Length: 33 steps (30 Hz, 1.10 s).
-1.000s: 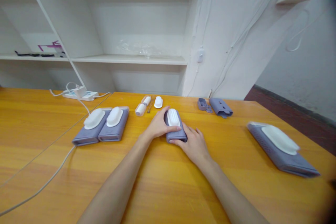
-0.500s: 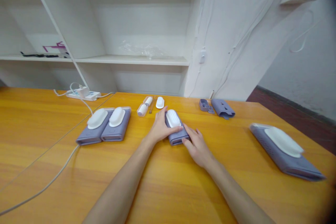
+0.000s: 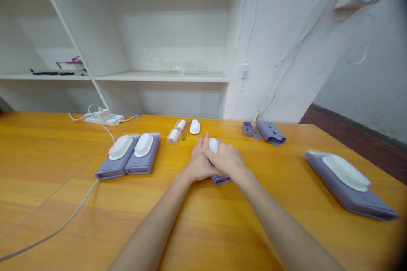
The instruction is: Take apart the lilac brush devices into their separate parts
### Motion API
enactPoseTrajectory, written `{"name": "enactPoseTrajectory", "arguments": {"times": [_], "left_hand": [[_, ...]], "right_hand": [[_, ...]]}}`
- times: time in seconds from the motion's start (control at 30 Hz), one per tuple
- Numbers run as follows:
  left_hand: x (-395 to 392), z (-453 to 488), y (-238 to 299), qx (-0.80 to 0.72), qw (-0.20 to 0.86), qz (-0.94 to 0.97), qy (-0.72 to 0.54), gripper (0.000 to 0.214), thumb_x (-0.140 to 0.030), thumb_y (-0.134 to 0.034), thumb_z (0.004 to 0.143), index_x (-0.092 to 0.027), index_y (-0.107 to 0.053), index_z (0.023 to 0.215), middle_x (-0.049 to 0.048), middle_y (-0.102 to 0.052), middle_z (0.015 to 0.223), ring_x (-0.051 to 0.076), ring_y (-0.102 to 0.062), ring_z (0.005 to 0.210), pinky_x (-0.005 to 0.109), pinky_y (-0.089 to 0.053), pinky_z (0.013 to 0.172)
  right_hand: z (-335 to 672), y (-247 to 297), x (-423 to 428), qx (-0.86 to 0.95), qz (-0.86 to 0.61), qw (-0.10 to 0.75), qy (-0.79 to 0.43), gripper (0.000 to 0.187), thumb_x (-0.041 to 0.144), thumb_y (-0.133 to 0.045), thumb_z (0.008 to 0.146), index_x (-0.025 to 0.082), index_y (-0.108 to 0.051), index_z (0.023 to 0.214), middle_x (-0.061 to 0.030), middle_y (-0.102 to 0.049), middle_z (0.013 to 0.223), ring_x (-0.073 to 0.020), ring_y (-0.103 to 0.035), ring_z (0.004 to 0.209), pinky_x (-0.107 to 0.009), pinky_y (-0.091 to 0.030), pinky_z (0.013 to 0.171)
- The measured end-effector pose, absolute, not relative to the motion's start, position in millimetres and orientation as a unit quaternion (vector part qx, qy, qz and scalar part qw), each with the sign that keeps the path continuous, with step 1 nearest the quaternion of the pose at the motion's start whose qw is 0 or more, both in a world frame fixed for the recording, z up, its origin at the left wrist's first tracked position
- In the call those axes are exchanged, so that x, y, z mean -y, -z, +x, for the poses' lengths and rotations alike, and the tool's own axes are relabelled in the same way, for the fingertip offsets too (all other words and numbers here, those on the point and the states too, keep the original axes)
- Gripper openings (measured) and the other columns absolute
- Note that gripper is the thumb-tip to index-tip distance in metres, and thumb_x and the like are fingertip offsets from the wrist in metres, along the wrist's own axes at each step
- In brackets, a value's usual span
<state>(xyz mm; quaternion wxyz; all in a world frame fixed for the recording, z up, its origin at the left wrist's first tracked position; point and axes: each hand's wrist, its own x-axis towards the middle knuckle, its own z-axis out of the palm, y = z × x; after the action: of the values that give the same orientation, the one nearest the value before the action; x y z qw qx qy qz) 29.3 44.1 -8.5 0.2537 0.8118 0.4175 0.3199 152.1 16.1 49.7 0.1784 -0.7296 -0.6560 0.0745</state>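
Both my hands are at a flat purple-grey case (image 3: 220,180) on the table, with a white ribbed oval piece (image 3: 213,146) on its top. Along the case's left side lies my left hand (image 3: 197,163), its fingers pointing away and its thumb across the near part. My right hand (image 3: 226,159) reaches over from the right, curled over the case, its fingertips meeting the left hand. Much of the case is hidden beneath the hands. A loose white ribbed oval piece (image 3: 195,127) lies just beyond.
Two similar cases (image 3: 142,163) stand side by side at the left, and another case (image 3: 356,199) lies at the right. Behind are white cylinders in clear wrap (image 3: 176,132), a spring (image 3: 185,134), a purple-grey sleeve (image 3: 270,132) and small box (image 3: 247,128). A power strip (image 3: 110,119) trails cables.
My right hand has moved from the case's near right edge up over its top, against my left hand. The hands now cover most of the case and part of its white piece.
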Motion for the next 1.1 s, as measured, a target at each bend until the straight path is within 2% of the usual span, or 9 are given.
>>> {"name": "enactPoseTrajectory", "arguments": {"times": [0.1, 0.3, 0.4, 0.53, 0.67, 0.83, 1.0, 1.1], "left_hand": [[-48, 23, 10, -0.404, 0.299, 0.809, -0.303, 0.148, -0.061, -0.083, 0.037, -0.016, 0.004, 0.148, 0.0188, 0.000, 0.155, 0.035, 0.002, 0.142, 0.053, -0.011, 0.115], [-49, 15, 11, -0.359, 0.347, 0.810, -0.308, 0.153, -0.050, -0.087, 0.035, -0.018, 0.012, 0.147, 0.0192, 0.002, 0.155, 0.035, 0.000, 0.142, 0.053, -0.010, 0.115], [-44, 19, 13, -0.361, 0.314, 0.818, -0.318, 0.155, -0.054, -0.087, 0.033, -0.020, 0.013, 0.147, 0.0176, 0.001, 0.155, 0.035, -0.002, 0.142, 0.053, -0.011, 0.115], [-38, 26, 13, -0.384, 0.249, 0.828, -0.323, 0.150, -0.065, -0.080, 0.039, -0.020, 0.013, 0.147, 0.0171, 0.000, 0.155, 0.035, -0.005, 0.142, 0.052, -0.014, 0.114], [-36, 30, 10, -0.393, 0.218, 0.830, -0.330, 0.147, -0.069, -0.077, 0.041, -0.019, 0.011, 0.147, 0.0189, -0.009, 0.154, 0.037, -0.013, 0.141, 0.054, -0.018, 0.112], [-32, 37, 5, -0.412, 0.191, 0.832, -0.319, 0.150, -0.071, -0.076, 0.036, -0.018, 0.009, 0.147, 0.0229, -0.019, 0.148, 0.042, -0.017, 0.137, 0.060, -0.016, 0.108], [-28, 41, 4, -0.432, 0.181, 0.818, -0.333, 0.143, -0.068, -0.077, 0.039, -0.018, 0.001, 0.148, 0.0203, -0.032, 0.139, 0.039, -0.032, 0.129, 0.054, -0.023, 0.106], [-26, 42, 4, -0.432, 0.185, 0.814, -0.341, 0.140, -0.066, -0.078, 0.039, -0.019, -0.003, 0.147, 0.0187, -0.033, 0.138, 0.039, -0.032, 0.128, 0.052, -0.023, 0.106]], "right_hand": [[154, -48, -16, 0.678, -0.706, 0.187, -0.081, 0.055, 0.062, -0.047, 0.081, 0.015, -0.061, 0.106, -0.0181, -0.070, 0.095, -0.0323, -0.066, 0.087, -0.036, -0.045, 0.068], [168, -42, -20, 0.677, -0.701, 0.206, -0.088, 0.042, 0.049, -0.048, 0.085, 0.017, -0.060, 0.108, -0.0155, -0.069, 0.101, -0.0299, -0.065, 0.092, -0.033, -0.043, 0.072], [172, -38, -24, 0.667, -0.711, 0.207, -0.088, 0.039, 0.046, -0.046, 0.085, 0.017, -0.059, 0.108, -0.0149, -0.069, 0.101, -0.0288, -0.065, 0.092, -0.032, -0.043, 0.071], [171, -32, -26, 0.664, -0.716, 0.202, -0.077, 0.044, 0.052, -0.049, 0.082, 0.018, -0.059, 0.109, -0.0131, -0.069, 0.099, -0.0286, -0.064, 0.090, -0.032, -0.042, 0.069], [167, -29, -23, 0.656, -0.725, 0.200, -0.058, 0.044, 0.050, -0.043, 0.087, 0.019, -0.057, 0.114, -0.0133, -0.068, 0.101, -0.0274, -0.064, 0.090, -0.032, -0.042, 0.072], [166, -30, -21, 0.668, -0.717, 0.195, -0.040, 0.041, 0.047, -0.039, 0.090, 0.019, -0.056, 0.115, -0.0130, -0.068, 0.101, -0.0270, -0.065, 0.089, -0.032, -0.041, 0.071], [166, -33, -22, 0.670, -0.715, 0.196, -0.024, 0.048, 0.044, -0.040, 0.090, 0.017, -0.048, 0.129, -0.0146, -0.068, 0.102, -0.0296, -0.064, 0.091, -0.034, -0.042, 0.072], [167, -34, -23, 0.669, -0.718, 0.194, -0.011, 0.049, 0.042, -0.041, 0.089, 0.016, -0.046, 0.131, -0.0151, -0.068, 0.101, -0.0307, -0.064, 0.091, -0.034, -0.041, 0.072]]}}
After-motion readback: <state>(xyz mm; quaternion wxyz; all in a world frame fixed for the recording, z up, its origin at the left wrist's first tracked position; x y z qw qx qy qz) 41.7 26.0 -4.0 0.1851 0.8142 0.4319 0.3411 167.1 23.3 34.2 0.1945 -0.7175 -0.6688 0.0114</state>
